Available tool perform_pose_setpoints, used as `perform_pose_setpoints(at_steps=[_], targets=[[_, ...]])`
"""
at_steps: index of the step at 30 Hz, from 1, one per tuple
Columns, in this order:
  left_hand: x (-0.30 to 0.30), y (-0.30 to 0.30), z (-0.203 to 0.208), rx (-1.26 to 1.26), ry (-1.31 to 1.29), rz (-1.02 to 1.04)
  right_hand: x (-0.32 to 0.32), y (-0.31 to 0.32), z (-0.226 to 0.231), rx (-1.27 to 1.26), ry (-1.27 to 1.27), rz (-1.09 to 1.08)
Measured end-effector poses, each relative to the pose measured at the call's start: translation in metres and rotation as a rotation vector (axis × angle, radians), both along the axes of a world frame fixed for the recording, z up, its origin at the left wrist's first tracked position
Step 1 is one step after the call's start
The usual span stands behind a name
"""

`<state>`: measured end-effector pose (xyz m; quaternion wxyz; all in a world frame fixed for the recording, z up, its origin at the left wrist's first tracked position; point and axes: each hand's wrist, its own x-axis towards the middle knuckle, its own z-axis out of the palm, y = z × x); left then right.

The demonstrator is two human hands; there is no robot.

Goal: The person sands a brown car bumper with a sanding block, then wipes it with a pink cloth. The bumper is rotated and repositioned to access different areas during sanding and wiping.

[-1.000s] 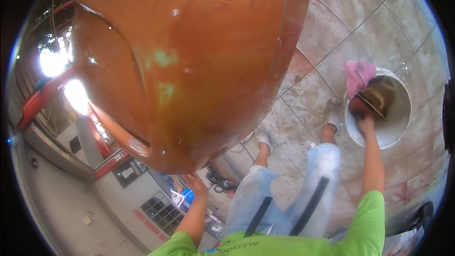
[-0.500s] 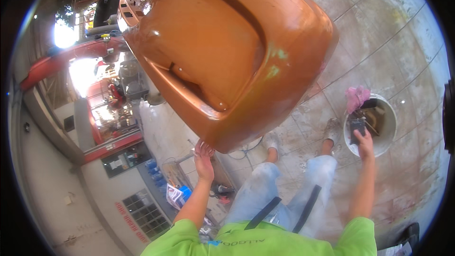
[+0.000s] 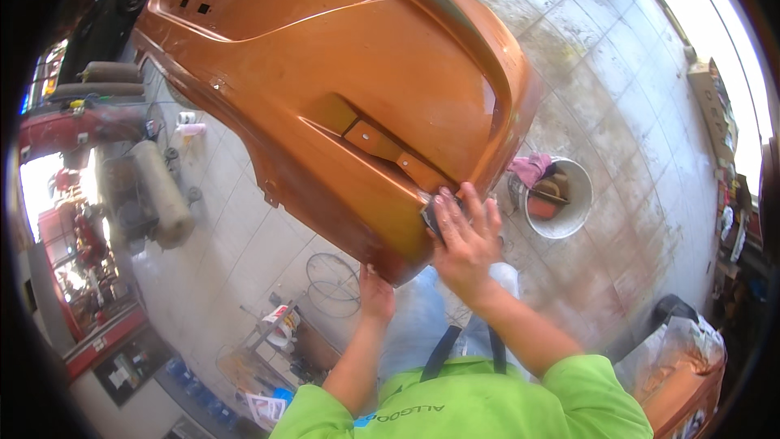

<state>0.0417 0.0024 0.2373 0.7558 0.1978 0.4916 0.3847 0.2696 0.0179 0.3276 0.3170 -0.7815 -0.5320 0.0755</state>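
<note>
A large glossy orange body panel point(image 3: 309, 122) with a recessed middle and small slots at its far left fills the upper centre. My left hand point(image 3: 377, 296) holds the panel's near lower corner, its fingers partly hidden behind the edge. My right hand point(image 3: 467, 244) presses a dark block point(image 3: 431, 215), like a sanding block, onto the panel's near right edge; the fingers cover most of it. To the right, a white bucket point(image 3: 587, 199) stands on the floor with several blocks inside and a pink cloth point(image 3: 530, 169) over its rim.
The tiled floor point(image 3: 617, 114) is stained and wet-looking. A low trolley point(image 3: 296, 349) with tools and a coiled hose point(image 3: 333, 276) lie left of my legs. Plastic-wrapped orange parts point(image 3: 678, 382) are at the lower right, a cardboard box point(image 3: 713, 110) at the far right. Machinery point(image 3: 150, 195) stands at left.
My right hand has moved left from over the bucket to the panel, bringing the dark block with it. The view has shifted; my left hand stays at the panel's near corner.
</note>
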Motion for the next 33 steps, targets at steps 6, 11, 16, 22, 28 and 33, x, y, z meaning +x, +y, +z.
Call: perform_pose_setpoints(at_steps=[6,11,16,22,28,33], targets=[[0.008,0.012,0.009,-0.101,-0.054,0.0,-0.022,0.035,0.009,-0.048,-0.035,0.001],[0.005,0.014,0.009,-0.103,-0.006,-0.028,-0.032,0.038,0.022,-0.059,0.105,-0.139],[-0.003,0.012,0.008,-0.113,-0.026,-0.04,-0.016,0.022,0.017,-0.089,0.035,0.022],[0.001,0.013,0.009,-0.126,0.026,-0.047,-0.039,0.049,0.018,0.025,0.321,-0.115],[0.001,0.012,0.009,-0.071,0.028,-0.11,-0.004,-0.001,0.006,-0.127,0.106,-0.016],[0.012,0.016,0.021,-0.151,0.007,-0.081,-0.015,0.028,0.009,-0.061,0.188,0.009]])
